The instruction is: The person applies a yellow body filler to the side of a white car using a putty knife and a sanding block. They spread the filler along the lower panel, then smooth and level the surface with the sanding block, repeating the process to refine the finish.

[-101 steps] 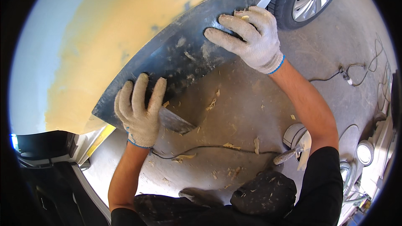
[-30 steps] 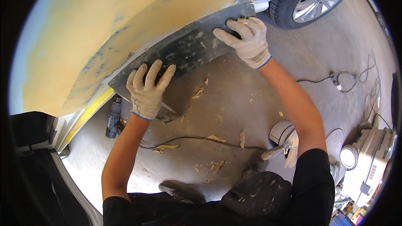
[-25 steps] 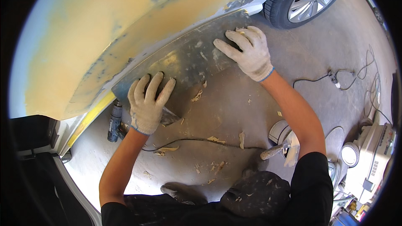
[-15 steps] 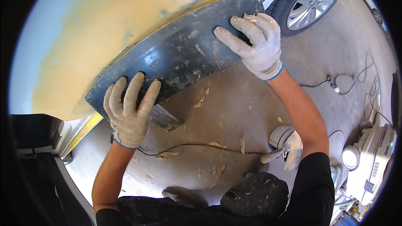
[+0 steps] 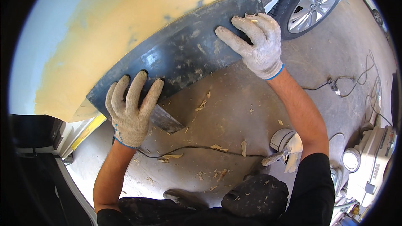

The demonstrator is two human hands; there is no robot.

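My left hand (image 5: 132, 106), in a cream knit glove, grips the lower-left end of a long, dark, scuffed flexible sheet (image 5: 180, 50), fingers spread over its face. My right hand (image 5: 256, 46), also gloved, grips its upper-right end in the same way, thumb towards the middle. The sheet's curved upper edge lies against a car body panel (image 5: 79, 37) patched in yellow filler and pale blue, with ridged filler near the sheet's top right end. A narrow dark flap (image 5: 167, 120) sticks out below the sheet beside my left hand.
A car wheel (image 5: 312, 6) stands at upper right. Cables (image 5: 356, 79) lie on the floor (image 5: 222, 113) among peeled scraps. A bucket (image 5: 280, 138) with a filler-smeared tool (image 5: 276, 157) is at lower right, near a cream wheeled machine (image 5: 372, 163). An open door (image 5: 50, 175) is at lower left.
Since about one second ago the sheet has shifted up and left over the panel's lower band, my left hand going down-left with it. Over the last half second both hands barely moved.
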